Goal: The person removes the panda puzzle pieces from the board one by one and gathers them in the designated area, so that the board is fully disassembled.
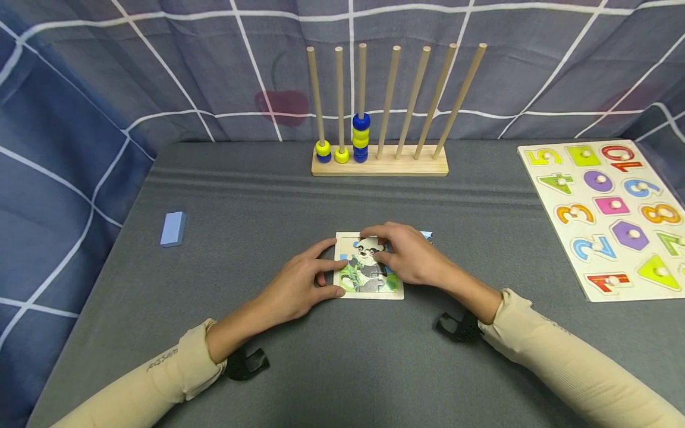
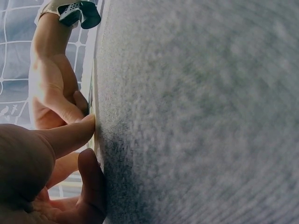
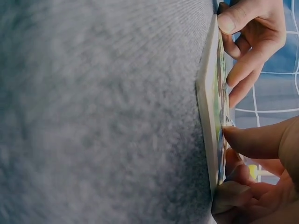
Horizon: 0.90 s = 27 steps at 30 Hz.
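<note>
A small square panda jigsaw puzzle (image 1: 369, 279) with a pale wooden frame lies flat on the grey table in the head view. My left hand (image 1: 299, 284) holds its left side, thumb at the lower left corner and another finger reaching onto the picture. From the upper right, my right hand (image 1: 409, 252) pinches the panda-head piece (image 1: 368, 245) between thumb and index finger, within the frame. That hand covers the puzzle's upper right part. In the right wrist view the right thumb (image 3: 252, 140) meets the picture surface, the other fingers bent at the board's edge.
Behind the puzzle stands a wooden counting rack (image 1: 380, 167) with upright rods and blue and yellow rings. A number-and-shape peg board (image 1: 583, 279) lies at the right. At the left is a blue block (image 1: 172, 229). Some blue-patterned piece (image 1: 427, 235) shows beyond the right hand.
</note>
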Motion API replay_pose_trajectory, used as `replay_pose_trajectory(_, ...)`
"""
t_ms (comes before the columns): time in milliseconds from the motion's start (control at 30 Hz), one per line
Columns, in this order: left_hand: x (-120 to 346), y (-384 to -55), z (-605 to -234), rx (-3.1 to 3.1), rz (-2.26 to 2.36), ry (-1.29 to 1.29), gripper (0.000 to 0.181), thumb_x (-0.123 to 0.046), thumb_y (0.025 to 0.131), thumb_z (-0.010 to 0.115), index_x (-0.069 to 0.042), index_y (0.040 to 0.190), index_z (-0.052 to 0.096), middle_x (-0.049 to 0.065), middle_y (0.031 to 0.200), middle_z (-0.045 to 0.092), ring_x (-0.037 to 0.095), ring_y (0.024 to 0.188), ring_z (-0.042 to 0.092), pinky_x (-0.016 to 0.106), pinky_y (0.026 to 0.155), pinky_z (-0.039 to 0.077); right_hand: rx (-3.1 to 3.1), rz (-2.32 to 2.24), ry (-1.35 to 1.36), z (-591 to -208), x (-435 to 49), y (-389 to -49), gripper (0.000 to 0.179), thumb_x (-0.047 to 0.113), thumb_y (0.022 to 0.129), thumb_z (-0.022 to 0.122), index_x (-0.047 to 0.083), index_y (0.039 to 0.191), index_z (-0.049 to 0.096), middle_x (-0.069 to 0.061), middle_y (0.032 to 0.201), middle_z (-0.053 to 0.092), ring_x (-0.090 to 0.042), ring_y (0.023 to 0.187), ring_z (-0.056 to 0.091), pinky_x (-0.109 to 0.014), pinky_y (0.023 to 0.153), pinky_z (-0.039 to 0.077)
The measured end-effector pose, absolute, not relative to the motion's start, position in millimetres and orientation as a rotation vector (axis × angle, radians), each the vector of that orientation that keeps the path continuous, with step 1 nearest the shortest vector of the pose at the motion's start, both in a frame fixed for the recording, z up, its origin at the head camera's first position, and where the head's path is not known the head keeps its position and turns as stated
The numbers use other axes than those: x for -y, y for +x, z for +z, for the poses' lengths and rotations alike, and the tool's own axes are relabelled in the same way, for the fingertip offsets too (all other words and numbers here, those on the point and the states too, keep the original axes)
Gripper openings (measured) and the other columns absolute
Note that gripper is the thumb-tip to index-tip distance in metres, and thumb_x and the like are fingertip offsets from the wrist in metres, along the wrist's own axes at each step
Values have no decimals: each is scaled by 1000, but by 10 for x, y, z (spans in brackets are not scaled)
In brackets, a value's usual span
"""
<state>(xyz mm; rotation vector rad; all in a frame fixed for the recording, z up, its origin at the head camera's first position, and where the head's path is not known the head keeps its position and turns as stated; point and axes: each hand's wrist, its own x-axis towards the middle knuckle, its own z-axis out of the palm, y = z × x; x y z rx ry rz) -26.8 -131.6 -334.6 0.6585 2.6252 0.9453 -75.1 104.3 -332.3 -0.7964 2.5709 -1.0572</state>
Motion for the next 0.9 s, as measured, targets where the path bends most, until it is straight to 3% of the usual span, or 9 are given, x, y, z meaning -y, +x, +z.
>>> replay_pose_trajectory(333,1317,-263,-3349,-2636,944,663,50,-23,85,80,-8,130,66,14,153,38,3,70,51,28,70,43,-2405,-1316,-723,-3313,-1163,-762,38,-1,91,65,3,128,64,-4,82,55,-13,59,43,-29,56,37)
replay_pose_trajectory(567,1301,-273,-3356,-2640,942,654,51,-22,83,81,-8,130,66,14,153,37,2,69,50,31,73,43,-2419,-1381,-627,-3272,-1415,-718,37,2,89,67,6,125,66,-4,83,54,-16,66,45,-30,61,36)
replay_pose_trajectory(900,1305,-254,-3354,-2642,945,654,52,-21,83,81,-7,130,66,15,152,38,1,68,49,29,73,43,-2423,-1422,-507,-3252,-1904,-647,38,-1,88,65,4,126,64,-4,75,52,-10,61,42,-28,63,39)
